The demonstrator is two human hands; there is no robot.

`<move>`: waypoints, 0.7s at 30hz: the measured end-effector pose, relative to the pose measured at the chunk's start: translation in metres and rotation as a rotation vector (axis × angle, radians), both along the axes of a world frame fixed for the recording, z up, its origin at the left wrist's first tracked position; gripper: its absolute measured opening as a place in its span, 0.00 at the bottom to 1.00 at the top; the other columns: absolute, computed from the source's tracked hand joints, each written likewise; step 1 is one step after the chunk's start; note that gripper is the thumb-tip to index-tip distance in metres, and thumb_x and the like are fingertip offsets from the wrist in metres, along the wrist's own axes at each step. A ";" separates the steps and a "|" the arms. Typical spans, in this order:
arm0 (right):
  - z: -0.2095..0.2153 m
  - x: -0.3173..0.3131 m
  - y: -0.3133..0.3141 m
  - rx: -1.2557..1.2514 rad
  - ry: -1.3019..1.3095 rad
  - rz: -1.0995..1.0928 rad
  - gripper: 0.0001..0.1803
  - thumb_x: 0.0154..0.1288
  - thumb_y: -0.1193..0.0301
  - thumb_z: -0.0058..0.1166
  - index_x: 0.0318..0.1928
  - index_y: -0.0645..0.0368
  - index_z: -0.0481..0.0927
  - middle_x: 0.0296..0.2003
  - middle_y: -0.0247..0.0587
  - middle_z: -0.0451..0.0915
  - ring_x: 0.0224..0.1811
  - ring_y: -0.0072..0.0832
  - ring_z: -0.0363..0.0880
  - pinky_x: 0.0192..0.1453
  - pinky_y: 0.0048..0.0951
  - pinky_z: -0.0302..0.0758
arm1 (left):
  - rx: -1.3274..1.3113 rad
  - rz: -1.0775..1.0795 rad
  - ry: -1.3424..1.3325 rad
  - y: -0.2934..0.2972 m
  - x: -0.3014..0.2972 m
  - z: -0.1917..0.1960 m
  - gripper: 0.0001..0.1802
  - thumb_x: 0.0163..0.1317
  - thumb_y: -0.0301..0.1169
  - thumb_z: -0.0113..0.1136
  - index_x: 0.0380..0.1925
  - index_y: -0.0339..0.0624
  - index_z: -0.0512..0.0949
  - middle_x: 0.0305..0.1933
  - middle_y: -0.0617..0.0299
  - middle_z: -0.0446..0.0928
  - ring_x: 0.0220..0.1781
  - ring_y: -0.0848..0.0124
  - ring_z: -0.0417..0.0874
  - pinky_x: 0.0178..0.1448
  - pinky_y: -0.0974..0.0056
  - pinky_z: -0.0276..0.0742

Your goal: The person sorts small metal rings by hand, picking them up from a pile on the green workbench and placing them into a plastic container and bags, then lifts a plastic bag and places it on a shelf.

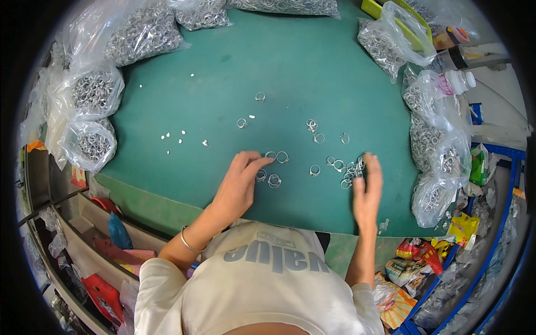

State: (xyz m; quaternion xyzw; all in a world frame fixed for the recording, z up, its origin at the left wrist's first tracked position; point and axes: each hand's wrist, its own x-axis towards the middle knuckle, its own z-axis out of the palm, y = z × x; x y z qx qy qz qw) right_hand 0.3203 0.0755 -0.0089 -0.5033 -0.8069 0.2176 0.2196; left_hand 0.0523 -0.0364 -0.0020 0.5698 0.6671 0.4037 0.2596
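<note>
My left hand is bent over the table with its fingers drawn together. A silver-coloured ring shows at its fingertips, partly covered by them. Close by lie another ring and a further ring; one more is half under the hand. At the right, my right hand rests on its edge, fingers stretched and thumb apart, against a small cluster of rings. Between the hands sits a single ring. Farther off are a few more rings and a lone ring.
The green table carries small white bits on its left part. Clear bags full of rings line the left, the back and the right. A white-capped bottle and a yellow-green tray stand at the right.
</note>
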 end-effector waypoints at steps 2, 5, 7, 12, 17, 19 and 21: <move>0.004 -0.011 -0.010 -0.068 0.015 0.118 0.26 0.59 0.70 0.48 0.58 0.64 0.65 0.59 0.50 0.65 0.66 0.44 0.56 0.68 0.41 0.52 | 0.016 0.102 0.072 0.003 -0.003 -0.002 0.23 0.48 0.08 0.40 0.45 0.35 0.71 0.42 0.49 0.67 0.44 0.57 0.71 0.50 0.64 0.68; 0.001 -0.006 0.002 -0.138 0.231 0.202 0.27 0.59 0.68 0.49 0.58 0.65 0.64 0.59 0.51 0.65 0.67 0.43 0.55 0.68 0.41 0.51 | 0.070 0.265 0.200 0.015 -0.032 -0.009 0.21 0.54 0.12 0.42 0.48 0.36 0.69 0.40 0.49 0.68 0.44 0.56 0.71 0.51 0.63 0.67; -0.002 -0.017 0.027 -0.187 0.352 0.117 0.26 0.59 0.70 0.49 0.58 0.65 0.65 0.59 0.52 0.65 0.67 0.43 0.55 0.68 0.40 0.50 | 0.077 0.226 0.264 0.044 -0.041 -0.007 0.19 0.55 0.14 0.44 0.48 0.36 0.70 0.40 0.50 0.67 0.44 0.55 0.70 0.52 0.61 0.66; 0.006 -0.034 0.058 -0.188 0.134 0.498 0.20 0.63 0.72 0.44 0.56 0.60 0.68 0.56 0.41 0.70 0.66 0.39 0.58 0.70 0.44 0.48 | 0.090 0.026 0.358 0.092 -0.039 -0.022 0.18 0.55 0.14 0.44 0.46 0.36 0.71 0.41 0.50 0.66 0.45 0.54 0.68 0.53 0.59 0.64; 0.004 0.015 0.025 -0.518 0.469 0.425 0.17 0.61 0.75 0.47 0.51 0.64 0.72 0.50 0.43 0.75 0.62 0.39 0.64 0.68 0.45 0.52 | -0.032 -0.295 0.162 0.057 0.002 -0.014 0.22 0.49 0.10 0.39 0.44 0.37 0.72 0.41 0.51 0.66 0.45 0.55 0.67 0.54 0.61 0.64; -0.002 0.031 0.006 -0.576 0.743 0.192 0.18 0.59 0.75 0.49 0.51 0.66 0.73 0.51 0.46 0.75 0.62 0.40 0.64 0.68 0.43 0.53 | 0.037 -0.232 0.049 0.044 0.007 -0.012 0.25 0.44 0.09 0.40 0.43 0.37 0.73 0.41 0.52 0.66 0.45 0.55 0.67 0.52 0.60 0.64; 0.005 0.027 0.003 -0.261 0.369 0.201 0.28 0.54 0.71 0.56 0.56 0.65 0.68 0.55 0.49 0.71 0.64 0.42 0.60 0.68 0.41 0.53 | 0.056 -0.132 0.030 0.040 0.007 -0.012 0.26 0.42 0.09 0.41 0.43 0.37 0.73 0.42 0.52 0.66 0.45 0.56 0.67 0.52 0.61 0.64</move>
